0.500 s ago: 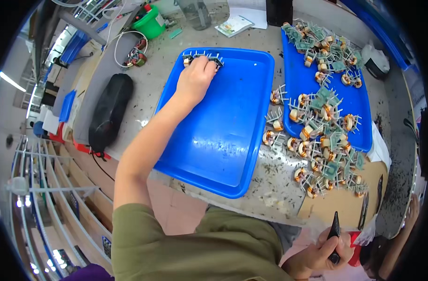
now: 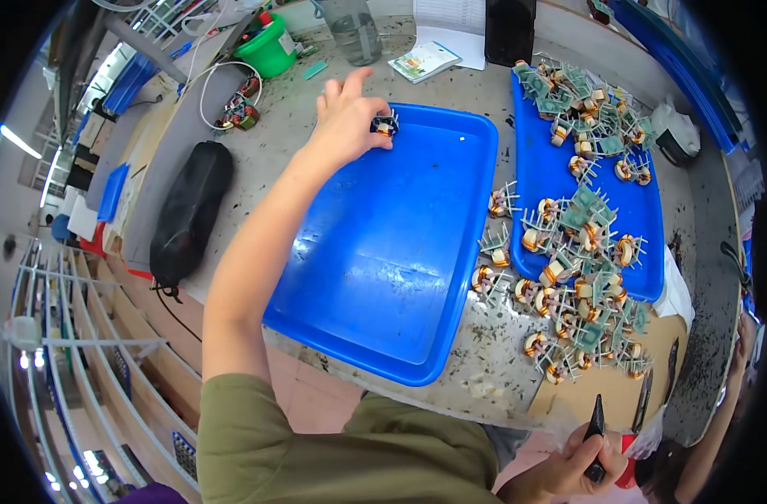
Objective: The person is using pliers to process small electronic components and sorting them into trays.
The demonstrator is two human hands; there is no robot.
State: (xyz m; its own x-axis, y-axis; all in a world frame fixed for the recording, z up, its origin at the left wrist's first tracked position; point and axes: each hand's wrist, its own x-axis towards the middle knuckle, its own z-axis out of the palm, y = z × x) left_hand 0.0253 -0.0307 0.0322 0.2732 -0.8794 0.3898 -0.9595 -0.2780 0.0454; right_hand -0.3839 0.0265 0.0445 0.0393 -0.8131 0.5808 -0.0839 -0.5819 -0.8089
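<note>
My left hand (image 2: pixel 343 122) is at the far left corner of a blue tray (image 2: pixel 383 252), thumb and forefinger closed round a small coil component (image 2: pixel 385 126) with pins. The other fingers stick up, and the hand hides the rest of that corner. Down at the lower right, my right hand (image 2: pixel 572 466) grips a pair of black tweezers (image 2: pixel 598 416), tip pointing up. Many coil components (image 2: pixel 589 235) with copper-wound rings, green boards and long pins lie heaped between the hands' right side and a second blue tray (image 2: pixel 643 193).
A brown cardboard sheet (image 2: pixel 597 395) bears dark slim tools (image 2: pixel 643 399) at the front right. Left of the tray lies a black pouch (image 2: pixel 192 214). Behind stand a green bucket (image 2: pixel 267 50), a water jug (image 2: pixel 356 38) and a booklet (image 2: pixel 425 61). Another person's arm (image 2: pixel 719 420) shows at far right.
My left hand has turned, its outer fingers lifting, with one component showing between thumb and forefinger. The row of components seen beside it is now mostly hidden. My right hand keeps the tweezers.
</note>
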